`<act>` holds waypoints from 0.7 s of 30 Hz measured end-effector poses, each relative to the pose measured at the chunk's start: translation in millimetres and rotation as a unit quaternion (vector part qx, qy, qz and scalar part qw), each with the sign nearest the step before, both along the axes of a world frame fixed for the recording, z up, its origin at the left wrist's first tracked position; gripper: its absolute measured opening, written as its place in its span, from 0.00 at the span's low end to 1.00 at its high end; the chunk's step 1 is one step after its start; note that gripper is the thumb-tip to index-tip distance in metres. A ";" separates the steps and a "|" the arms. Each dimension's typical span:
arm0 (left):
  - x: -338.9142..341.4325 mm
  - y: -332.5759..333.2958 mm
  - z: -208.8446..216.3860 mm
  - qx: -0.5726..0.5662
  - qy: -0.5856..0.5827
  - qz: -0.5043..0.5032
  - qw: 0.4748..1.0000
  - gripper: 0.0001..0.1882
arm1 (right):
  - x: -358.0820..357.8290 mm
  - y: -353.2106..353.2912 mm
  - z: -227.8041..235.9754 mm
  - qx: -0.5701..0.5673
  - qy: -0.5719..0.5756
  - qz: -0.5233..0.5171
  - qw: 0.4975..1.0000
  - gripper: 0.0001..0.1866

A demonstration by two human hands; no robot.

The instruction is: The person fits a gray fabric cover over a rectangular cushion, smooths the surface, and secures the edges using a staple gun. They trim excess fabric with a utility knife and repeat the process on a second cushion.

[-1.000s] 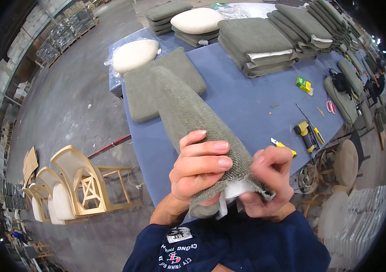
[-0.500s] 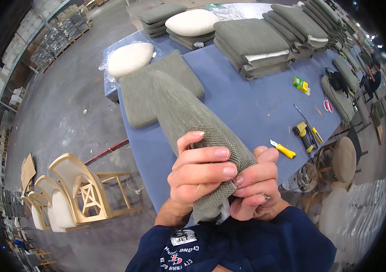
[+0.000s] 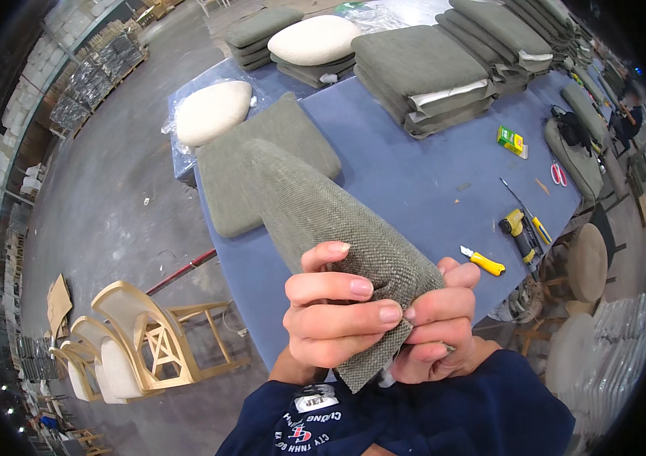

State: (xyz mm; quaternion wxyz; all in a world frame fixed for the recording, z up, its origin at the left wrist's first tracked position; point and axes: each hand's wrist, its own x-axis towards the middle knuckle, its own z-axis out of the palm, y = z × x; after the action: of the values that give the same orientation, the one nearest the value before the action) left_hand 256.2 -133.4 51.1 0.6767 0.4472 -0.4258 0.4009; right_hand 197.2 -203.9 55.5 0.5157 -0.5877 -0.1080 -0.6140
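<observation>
A grey-green woven fabric cover (image 3: pixel 323 209) stretches from close in front of me out over the table. My left hand (image 3: pixel 332 308) is closed on its near end, thumb and fingers pinching a fold. Right beside it, my right hand (image 3: pixel 438 327) pinches the same edge, and the fingertips of both hands nearly meet. A loose corner of the cloth hangs below my left fingers. Whether padding fills the cover I cannot tell. Beyond it, a flat grey-green seat cushion (image 3: pixel 224 186) lies at the table's left edge, partly hidden by the cover.
On the blue-grey table (image 3: pixel 406 178) lie a yellow utility knife (image 3: pixel 484 262), a yellow-and-black tool (image 3: pixel 519 232), red-handled scissors (image 3: pixel 558 175) and a green-yellow box (image 3: pixel 511 141). Cushion stacks (image 3: pixel 421 64) and a white pad (image 3: pixel 213 112) sit farther back. Wooden chairs (image 3: pixel 144 342) stand left.
My hands have drawn closer together at the fingertips. The near end of the cover has turned, and its loose corner now hangs flatter and more visible. The whole view has shifted slightly.
</observation>
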 end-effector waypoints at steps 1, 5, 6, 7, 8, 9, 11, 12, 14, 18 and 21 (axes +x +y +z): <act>1.7 -1.7 1.0 0.004 -0.002 0.002 1.000 0.14 | 1.7 -2.2 0.5 0.004 0.000 0.001 1.000 0.14; 7.6 -7.3 -0.2 0.003 -0.013 0.033 0.999 0.14 | 5.9 -5.7 -4.6 0.023 0.000 0.019 1.000 0.15; 8.1 -10.0 0.3 -0.001 -0.014 0.043 0.999 0.14 | 6.9 -6.0 -7.2 0.029 -0.001 0.027 0.999 0.15; 8.5 -13.7 1.3 -0.015 -0.018 0.055 0.998 0.15 | 7.1 -7.0 -6.7 0.030 -0.004 0.031 0.999 0.15; 8.9 -17.7 2.2 -0.028 -0.021 0.066 0.997 0.15 | 7.3 -8.0 -5.6 0.032 -0.007 0.036 0.999 0.15; 9.1 -19.1 2.8 -0.027 -0.022 0.073 0.997 0.16 | 7.5 -8.9 -5.0 0.034 -0.010 0.040 0.999 0.15; 8.8 -20.0 2.8 -0.028 -0.021 0.084 0.996 0.16 | 7.7 -10.5 -6.1 0.028 -0.005 0.051 0.998 0.15; 8.6 -21.2 2.7 -0.036 -0.020 0.089 0.995 0.16 | 7.1 -11.0 -6.8 0.026 -0.003 0.056 0.998 0.15; 5.3 -24.0 6.3 -0.051 -0.025 0.102 0.993 0.16 | 2.6 -12.0 -3.8 -0.006 0.027 0.063 0.998 0.17; 3.5 -17.8 2.5 -0.035 -0.044 0.079 0.995 0.15 | -9.1 -21.0 2.0 -0.076 0.081 0.047 0.993 0.16; 1.6 -24.4 1.3 -0.057 -0.046 0.086 0.994 0.15 | -3.7 -17.2 -3.9 -0.042 -0.009 0.050 0.998 0.15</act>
State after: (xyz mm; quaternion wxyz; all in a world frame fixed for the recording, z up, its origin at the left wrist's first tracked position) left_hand 257.8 -157.8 52.4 0.6438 0.4239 -0.3934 0.5012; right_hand 193.5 -221.1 51.6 0.5193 -0.5972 -0.1676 -0.5879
